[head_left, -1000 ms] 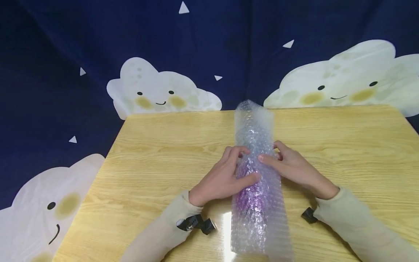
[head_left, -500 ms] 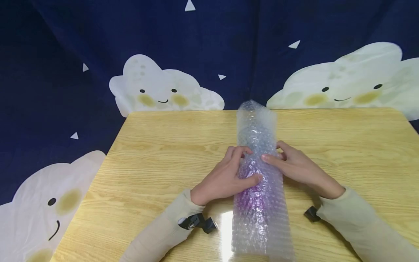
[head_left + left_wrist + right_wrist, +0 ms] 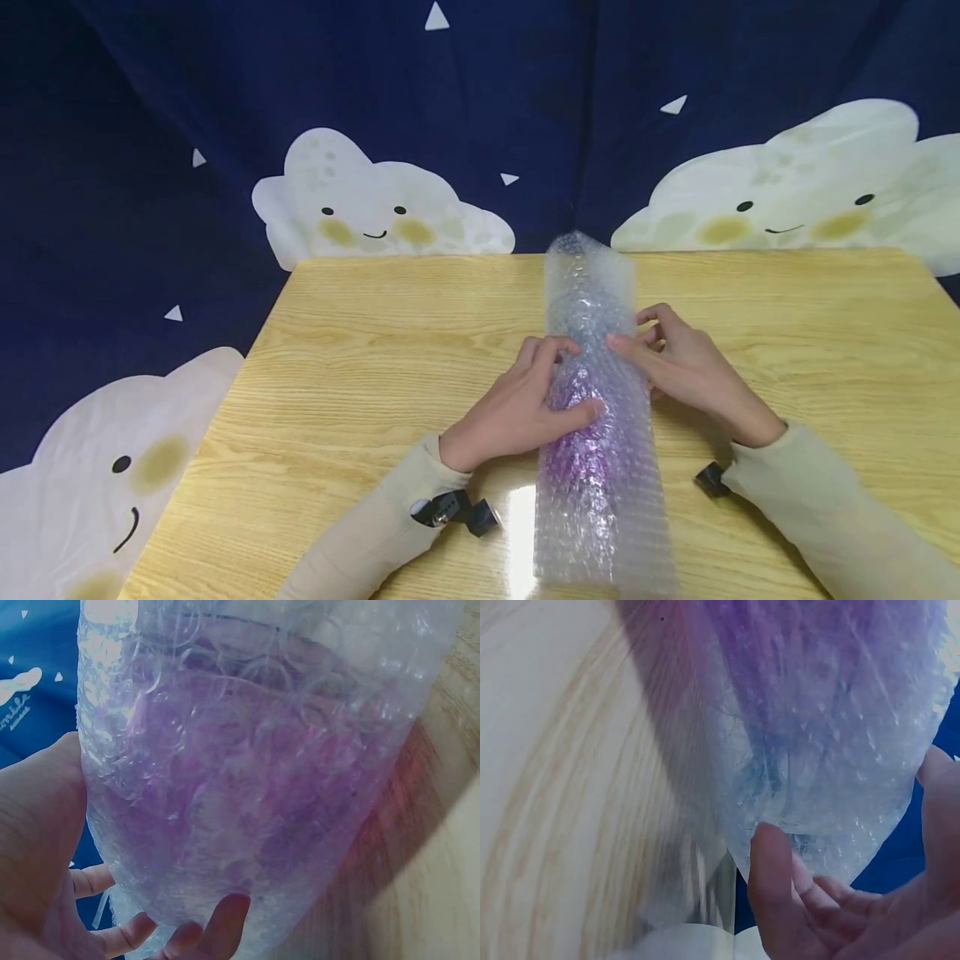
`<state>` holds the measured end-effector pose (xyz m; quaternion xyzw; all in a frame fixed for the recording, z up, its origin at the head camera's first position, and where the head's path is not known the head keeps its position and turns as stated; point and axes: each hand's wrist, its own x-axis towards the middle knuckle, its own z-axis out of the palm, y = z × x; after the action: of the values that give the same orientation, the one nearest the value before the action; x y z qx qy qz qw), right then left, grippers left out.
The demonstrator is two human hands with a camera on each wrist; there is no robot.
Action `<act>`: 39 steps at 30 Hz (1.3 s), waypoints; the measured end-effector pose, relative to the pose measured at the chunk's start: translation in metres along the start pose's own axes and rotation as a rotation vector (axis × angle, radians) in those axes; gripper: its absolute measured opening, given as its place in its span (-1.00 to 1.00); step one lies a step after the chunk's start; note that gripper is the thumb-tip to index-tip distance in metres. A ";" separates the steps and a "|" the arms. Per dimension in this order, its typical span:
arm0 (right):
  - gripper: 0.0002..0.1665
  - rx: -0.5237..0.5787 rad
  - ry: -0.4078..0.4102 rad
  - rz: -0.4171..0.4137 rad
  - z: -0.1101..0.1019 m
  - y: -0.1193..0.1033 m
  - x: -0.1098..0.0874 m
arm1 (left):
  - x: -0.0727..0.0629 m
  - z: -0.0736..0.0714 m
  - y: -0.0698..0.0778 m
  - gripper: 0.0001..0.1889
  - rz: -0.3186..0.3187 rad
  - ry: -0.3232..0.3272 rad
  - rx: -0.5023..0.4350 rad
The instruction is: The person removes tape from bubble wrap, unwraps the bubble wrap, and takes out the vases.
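Observation:
A long bundle in clear bubble wrap (image 3: 592, 517) lies lengthwise on the wooden table, its far end reaching the back edge. Something purple and pale blue shows through the plastic, its shape blurred by the bubbles. Across the bundle's left side and top, my left hand (image 3: 517, 408) grips it with thumb and curled fingers. On the right side my right hand (image 3: 678, 362) pinches the wrap, thumb on top, other fingers at the edge. The left wrist view shows the purple part of the bundle (image 3: 240, 765) close up, with fingers along its lower end.
Bare wood of the table (image 3: 375, 358) shows on both sides of the bundle. Behind it hangs a dark blue curtain (image 3: 450, 92) printed with white smiling clouds. A small black camera (image 3: 453, 510) sits on the left sleeve, another black device (image 3: 711, 481) by the right one.
My right hand has slid a little farther up along the bundle's edge, its fingers shifting on the wrap. The left hand stays in place, and the head view has shifted slightly.

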<state>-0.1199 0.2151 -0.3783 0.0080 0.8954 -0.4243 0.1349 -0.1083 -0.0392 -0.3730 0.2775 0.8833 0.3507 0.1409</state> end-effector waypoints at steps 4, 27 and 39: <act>0.11 0.034 0.015 0.012 0.000 -0.001 0.001 | 0.000 0.000 0.000 -0.27 0.007 0.009 0.006; 0.23 -0.061 0.132 -0.126 0.010 -0.008 0.008 | 0.000 0.000 0.000 -0.27 0.013 0.011 0.023; 0.22 -0.147 0.131 -0.137 0.015 -0.008 0.010 | 0.001 0.002 -0.001 -0.30 0.032 0.019 0.049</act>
<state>-0.1273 0.1974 -0.3836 -0.0357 0.9294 -0.3643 0.0470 -0.1089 -0.0381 -0.3752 0.2918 0.8882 0.3338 0.1201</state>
